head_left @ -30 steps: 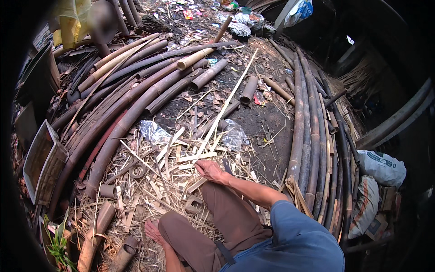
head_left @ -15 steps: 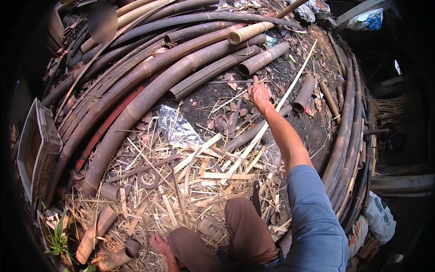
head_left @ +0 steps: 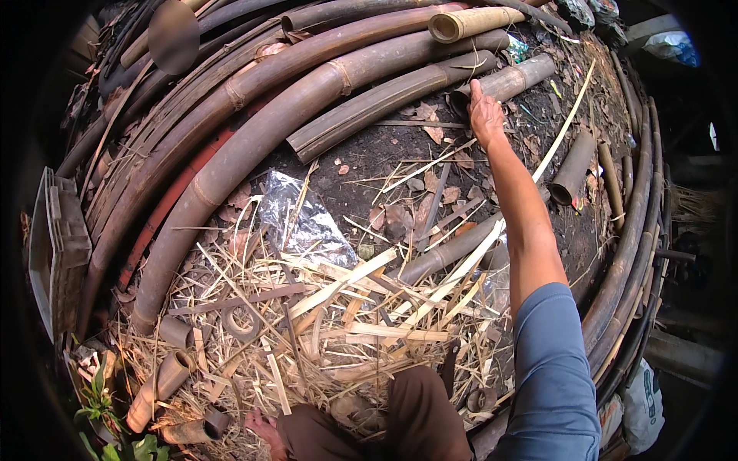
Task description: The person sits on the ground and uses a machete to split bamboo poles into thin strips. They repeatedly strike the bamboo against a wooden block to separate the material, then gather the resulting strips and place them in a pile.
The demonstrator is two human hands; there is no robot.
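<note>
My right arm is stretched far forward, its hand (head_left: 486,115) at the near open end of a short grey-brown bamboo tube (head_left: 523,77) lying on the dark soil. The fingers point outward at the tube's rim, not wrapped round it; whether they touch it I cannot tell. Low in the picture, my left hand (head_left: 265,430) is beside my left knee, over the straw-like shavings (head_left: 246,369). Its fingers are partly spread and hold nothing visible. A long pale bamboo strip (head_left: 565,127) slants past my right forearm.
Long dark bamboo poles (head_left: 269,127) lie piled at left and back; more poles (head_left: 626,269) line the right. Clear plastic film (head_left: 304,223) lies mid-ground. Another short tube (head_left: 573,169) rests at right. A grey crate (head_left: 61,246) stands far left, near a green plant (head_left: 96,399).
My right hand has moved forward and reached the short bamboo tube's near end. The view has shifted, so the ground things appear displaced. My left hand stays by the knee.
</note>
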